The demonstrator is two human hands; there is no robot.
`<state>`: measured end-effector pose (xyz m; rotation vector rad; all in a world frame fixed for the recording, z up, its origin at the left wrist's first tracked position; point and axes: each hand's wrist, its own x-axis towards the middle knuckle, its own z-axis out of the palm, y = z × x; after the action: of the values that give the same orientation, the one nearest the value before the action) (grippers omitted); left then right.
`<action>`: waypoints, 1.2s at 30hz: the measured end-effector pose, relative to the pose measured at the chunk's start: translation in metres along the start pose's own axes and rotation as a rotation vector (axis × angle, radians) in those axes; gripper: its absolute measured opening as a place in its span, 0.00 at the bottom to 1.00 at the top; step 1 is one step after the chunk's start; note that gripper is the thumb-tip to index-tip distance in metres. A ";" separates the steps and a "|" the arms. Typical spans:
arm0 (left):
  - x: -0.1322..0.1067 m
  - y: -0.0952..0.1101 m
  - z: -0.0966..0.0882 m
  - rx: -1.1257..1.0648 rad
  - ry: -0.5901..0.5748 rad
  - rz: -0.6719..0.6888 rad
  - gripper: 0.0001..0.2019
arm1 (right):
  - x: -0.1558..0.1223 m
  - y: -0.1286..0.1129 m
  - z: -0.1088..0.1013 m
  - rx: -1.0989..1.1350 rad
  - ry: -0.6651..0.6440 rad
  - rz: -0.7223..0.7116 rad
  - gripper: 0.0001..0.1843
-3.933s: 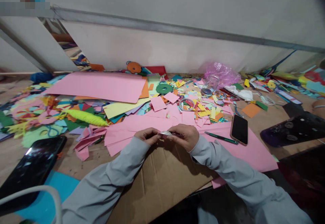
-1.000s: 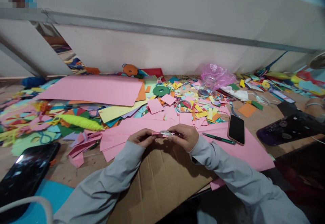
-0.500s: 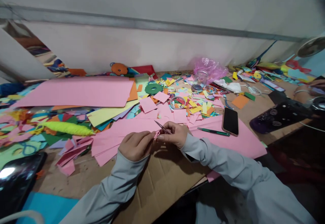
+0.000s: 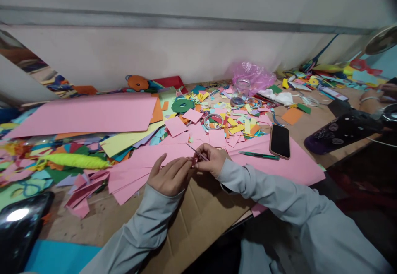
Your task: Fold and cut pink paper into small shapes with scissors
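Observation:
My right hand (image 4: pixel 211 160) is closed around small scissors (image 4: pixel 196 152), whose thin blades point up and to the left. My left hand (image 4: pixel 169 176) sits just left of them, fingers partly stretched, its fingertips pinching a small pink paper piece (image 4: pixel 192 162) right at the blades. Both hands hover over pink paper strips (image 4: pixel 136 170) and a brown cardboard sheet (image 4: pixel 198 216). Grey sleeves cover both arms.
A black phone (image 4: pixel 279 141) and a green pen (image 4: pixel 259 155) lie right of my hands. Coloured paper scraps (image 4: pixel 235 125), a tape ring (image 4: pixel 213 121), a large pink sheet (image 4: pixel 89 114) and a yellow-green yarn spool (image 4: pixel 74 161) cover the table. Another person's hand (image 4: pixel 375 96) shows far right.
The scissors have turned from lying level between my hands to pointing up-left in my right hand. My left hand's fingers have spread somewhat. The camera has swung to the right.

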<state>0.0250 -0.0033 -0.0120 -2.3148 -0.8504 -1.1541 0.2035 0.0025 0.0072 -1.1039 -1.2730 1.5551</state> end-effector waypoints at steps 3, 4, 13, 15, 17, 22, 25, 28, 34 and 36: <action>-0.008 -0.005 0.005 -0.164 -0.061 -0.229 0.10 | -0.002 -0.006 -0.004 -0.136 -0.011 -0.054 0.16; -0.010 -0.007 0.007 -0.274 -0.081 -0.319 0.11 | -0.004 -0.009 -0.005 -0.190 -0.027 -0.071 0.17; -0.005 0.006 0.003 -1.037 -0.186 -1.093 0.11 | -0.012 -0.017 -0.005 -0.558 -0.086 -0.227 0.26; -0.002 0.007 0.001 -1.052 -0.177 -1.179 0.11 | -0.010 -0.014 -0.007 -0.525 -0.029 -0.240 0.24; 0.000 0.006 0.000 -1.047 -0.184 -1.202 0.12 | -0.009 -0.012 -0.009 -0.504 0.011 -0.246 0.22; -0.001 0.004 -0.001 -1.060 -0.218 -1.187 0.12 | -0.009 -0.011 -0.011 -0.511 -0.005 -0.237 0.22; -0.001 0.004 -0.001 -1.075 -0.212 -1.207 0.11 | -0.009 -0.010 -0.011 -0.515 -0.022 -0.234 0.21; 0.002 0.003 -0.003 -1.081 -0.188 -1.243 0.11 | -0.007 -0.008 -0.013 -0.493 -0.022 -0.247 0.20; 0.010 0.001 -0.010 -1.100 -0.085 -1.419 0.14 | -0.003 -0.007 -0.020 -0.387 -0.041 -0.282 0.20; 0.008 0.000 -0.009 -1.122 -0.055 -1.455 0.16 | -0.003 -0.009 -0.021 -0.361 -0.056 -0.279 0.20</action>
<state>0.0235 -0.0061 0.0001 -2.1672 -2.6265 -2.6194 0.2247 0.0064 0.0139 -1.0503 -1.7138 1.1838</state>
